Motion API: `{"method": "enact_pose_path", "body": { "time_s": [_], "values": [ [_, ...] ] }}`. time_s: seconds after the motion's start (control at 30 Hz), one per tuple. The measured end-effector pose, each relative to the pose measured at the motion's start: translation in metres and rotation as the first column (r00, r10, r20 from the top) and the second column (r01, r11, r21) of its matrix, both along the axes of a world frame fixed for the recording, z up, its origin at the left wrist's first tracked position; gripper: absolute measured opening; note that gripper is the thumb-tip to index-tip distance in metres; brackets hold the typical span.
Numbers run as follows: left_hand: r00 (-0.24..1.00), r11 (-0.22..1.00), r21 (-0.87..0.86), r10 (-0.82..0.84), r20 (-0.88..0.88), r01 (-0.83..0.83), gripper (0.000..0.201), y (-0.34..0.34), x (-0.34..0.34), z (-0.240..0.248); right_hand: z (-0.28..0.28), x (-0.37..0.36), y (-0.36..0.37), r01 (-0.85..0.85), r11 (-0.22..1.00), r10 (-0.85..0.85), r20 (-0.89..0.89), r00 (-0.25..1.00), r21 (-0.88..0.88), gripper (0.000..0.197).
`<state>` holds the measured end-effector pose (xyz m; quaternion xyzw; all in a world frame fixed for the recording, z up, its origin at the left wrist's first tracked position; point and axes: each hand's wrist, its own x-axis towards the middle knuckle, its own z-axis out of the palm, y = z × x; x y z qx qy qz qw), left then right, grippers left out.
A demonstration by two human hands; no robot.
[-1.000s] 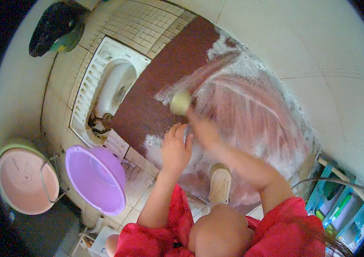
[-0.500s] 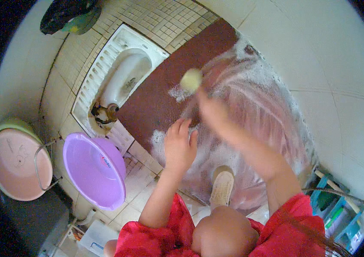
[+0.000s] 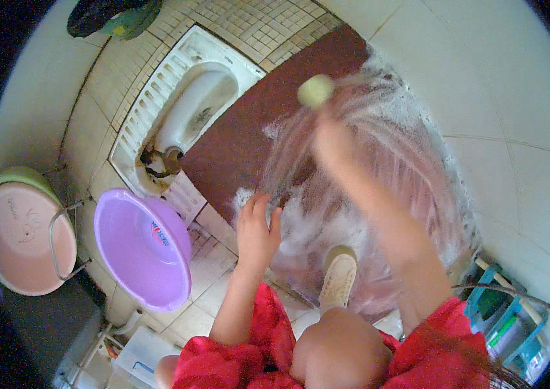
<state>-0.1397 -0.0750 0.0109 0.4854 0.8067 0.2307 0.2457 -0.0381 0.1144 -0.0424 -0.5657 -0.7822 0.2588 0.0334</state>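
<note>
A reddish-brown mat [image 3: 236, 146] covers the floor, its right part streaked with white soap suds [image 3: 304, 217]. My right hand [image 3: 334, 144], smeared by motion, is closed on a pale yellow-green scrubbing brush [image 3: 316, 91] over the far part of the mat. Blur and the hand hide the brush's underside. Near the mat's left edge, my left hand [image 3: 257, 230] has its fingers apart and nothing in them; whether it touches the mat I cannot tell. My slippered foot [image 3: 338, 279] stands on the sudsy near part.
Left of the mat, a white squat toilet [image 3: 207, 84] is set in the tiled floor. A purple basin [image 3: 142, 259] stands below it, and a pink basin [image 3: 25, 249] leans in a metal rack. A blue shelf [image 3: 482, 295] is at the right wall [image 3: 502, 110].
The brush and my right hand have moved farther away and a little right across the mat. My left hand has shifted slightly left and nearer to me. The whole view has shifted a little.
</note>
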Motion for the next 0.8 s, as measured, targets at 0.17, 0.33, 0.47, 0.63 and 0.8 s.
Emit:
{"method": "enact_pose_path", "body": {
  "time_s": [0.17, 0.33, 0.47, 0.63, 0.8],
  "values": [
    [0.999, 1.000, 0.023, -0.002, 0.039, 0.001, 0.030, -0.008, -0.001, -0.001, -0.004, -0.007, -0.101, -0.826, 0.454, 0.868, -0.045, 0.495, -0.335, 0.032],
    [1.000, 1.000, 0.013, 0.012, 0.007, -0.012, 0.031, -0.017, -0.017, 0.001, -0.034, 0.030, 0.074, -0.357, 0.928, 0.304, 0.336, 0.891, 0.108, 0.031],
    [0.999, 0.998, 0.043, 0.043, -0.013, -0.043, 0.030, -0.021, -0.020, 0.003, -0.023, -0.015, 0.080, 0.132, 0.984, -0.140, 0.056, 0.989, 0.117, 0.034],
    [0.997, 0.997, -0.055, 0.056, 0.044, -0.054, 0.029, -0.016, -0.020, 0.006, -0.008, -0.096, -0.081, -0.574, 0.768, 0.586, -0.050, 0.809, -0.284, 0.044],
    [0.997, 0.996, 0.050, 0.079, 0.000, -0.079, 0.027, -0.018, -0.035, 0.008, -0.026, -0.041, 0.020, -0.669, 0.742, 0.631, 0.291, 0.719, 0.042, 0.032]
  ]
}}
